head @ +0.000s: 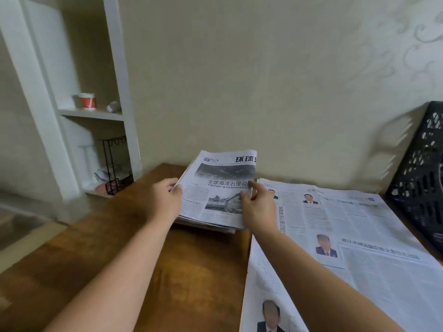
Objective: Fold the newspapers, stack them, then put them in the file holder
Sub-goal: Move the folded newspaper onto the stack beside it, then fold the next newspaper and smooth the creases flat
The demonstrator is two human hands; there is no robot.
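A folded newspaper [215, 188] lies on top of a small stack of folded papers near the back of the wooden table [119, 248]. My left hand [165, 200] grips its left edge, thumb on top. My right hand [259, 207] pinches its right edge with curled fingers. To the right, a large unfolded newspaper [359, 248] is spread flat across the table. The black perforated file holder [422, 178] leans against the wall at the far right, partly cut off by the frame.
A white shelf unit [91, 113] stands at the left, holding a red and white cup [86, 101] and a black wire rack [115, 168] below. A beige wall runs behind the table.
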